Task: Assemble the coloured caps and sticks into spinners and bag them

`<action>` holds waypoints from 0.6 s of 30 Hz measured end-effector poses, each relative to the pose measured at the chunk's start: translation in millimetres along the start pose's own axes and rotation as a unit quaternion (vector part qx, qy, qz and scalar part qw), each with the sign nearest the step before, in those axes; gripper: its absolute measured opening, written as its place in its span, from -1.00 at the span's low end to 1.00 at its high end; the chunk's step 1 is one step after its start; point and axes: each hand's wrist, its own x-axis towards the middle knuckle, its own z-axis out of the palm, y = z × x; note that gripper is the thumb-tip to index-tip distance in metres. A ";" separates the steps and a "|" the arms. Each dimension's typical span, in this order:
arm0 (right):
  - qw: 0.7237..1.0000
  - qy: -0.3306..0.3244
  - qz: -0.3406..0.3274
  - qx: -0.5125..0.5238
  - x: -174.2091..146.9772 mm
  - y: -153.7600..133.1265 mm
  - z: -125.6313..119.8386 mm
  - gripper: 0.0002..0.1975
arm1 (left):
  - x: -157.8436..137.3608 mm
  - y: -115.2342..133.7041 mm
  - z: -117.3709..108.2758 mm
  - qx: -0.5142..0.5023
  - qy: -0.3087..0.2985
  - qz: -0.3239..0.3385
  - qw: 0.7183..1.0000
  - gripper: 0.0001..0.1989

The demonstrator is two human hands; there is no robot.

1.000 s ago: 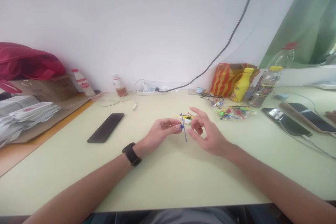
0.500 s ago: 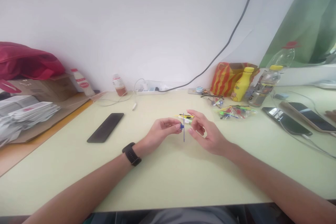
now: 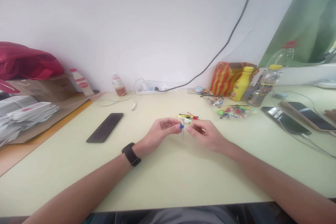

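In the middle of the head view, my left hand (image 3: pixel 165 126) pinches a small blue plastic propeller piece (image 3: pixel 182 126) between thumb and fingertips. Its thin upright blade (image 3: pixel 183 134) looks pale and smeared, as if turning. Close on the other side is my right hand (image 3: pixel 207 133), its fingers curled in and thumb near the index finger, with nothing visible in them. Whether its fingertips touch the blade I cannot tell. Just behind the hands lie small yellow, red, black and green plastic parts (image 3: pixel 187 116).
Bagged colourful parts (image 3: pixel 235 111) lie at the right, before a yellow bottle (image 3: pixel 241 84) and a striped bag (image 3: pixel 220 78). A black phone (image 3: pixel 105 127) is at the left. Two more phones (image 3: pixel 286 120) with cables lie right, beside another person's hand (image 3: pixel 330 114). A power strip (image 3: pixel 149 91) lies by the wall.
My right hand's raised index finger has come down and its fingers have curled in. The propeller's blade, sharp and dark blue before, is now a pale blur. My left hand stays put.
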 end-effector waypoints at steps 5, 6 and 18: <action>1.000 -0.030 0.003 0.001 -1.1 -0.8 4.5 -0.65 | -0.2 -4.6 0.4 0.009 -0.005 -0.003 1.000 -0.69; 0.999 -0.033 0.001 -0.001 -1.3 -1.2 5.2 -0.65 | -0.2 -5.3 0.6 0.011 -0.007 -0.004 1.000 -0.68; 0.992 -0.012 -0.042 -0.117 -6.3 -3.5 1.6 -0.81 | -2.8 2.8 5.4 0.008 -0.030 -0.019 0.999 -0.69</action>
